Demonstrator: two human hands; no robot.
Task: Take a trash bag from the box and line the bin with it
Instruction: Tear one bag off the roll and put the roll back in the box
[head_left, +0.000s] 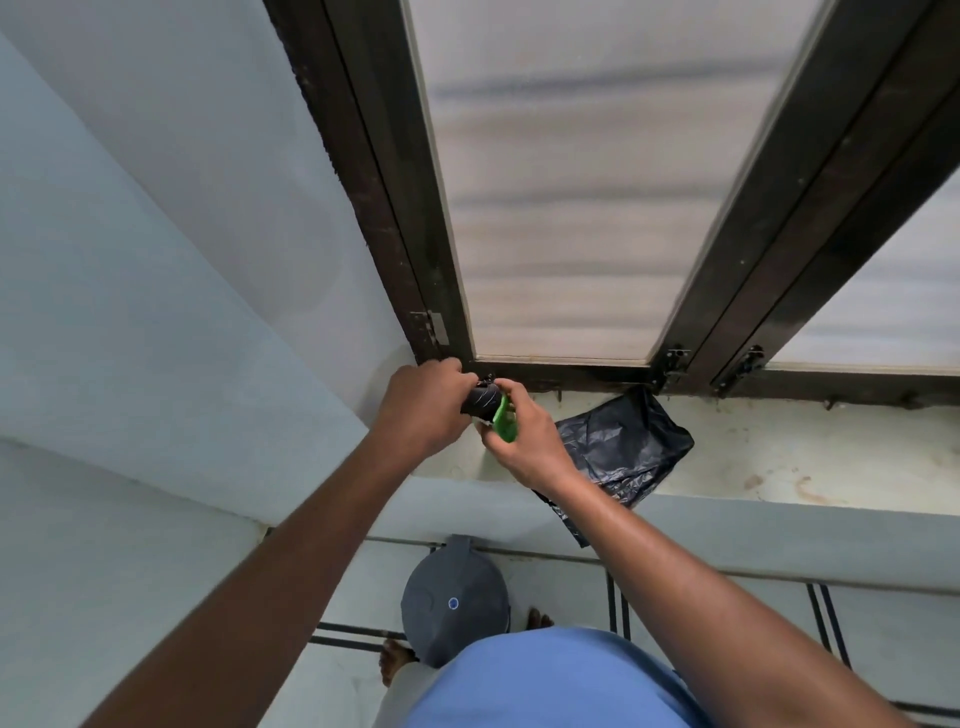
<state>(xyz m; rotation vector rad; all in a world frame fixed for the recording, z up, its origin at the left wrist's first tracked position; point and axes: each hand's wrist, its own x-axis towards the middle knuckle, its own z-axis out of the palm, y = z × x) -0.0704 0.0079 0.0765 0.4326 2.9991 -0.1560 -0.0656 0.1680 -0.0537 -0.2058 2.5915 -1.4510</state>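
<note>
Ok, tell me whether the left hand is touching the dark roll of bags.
Touching. The head view shows the left hand with its fingers curled round one end of the dark roll, no gap between them; the right hand holds the other end.

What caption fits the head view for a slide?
Both hands, left hand and right hand, grip a black bag roll above the lidded bin.

Home interior: frosted-glass window (561, 197) in dark frame (upper centre), painted sill (779, 457), tiled floor (727, 613), lidded bin (454, 603).
</note>
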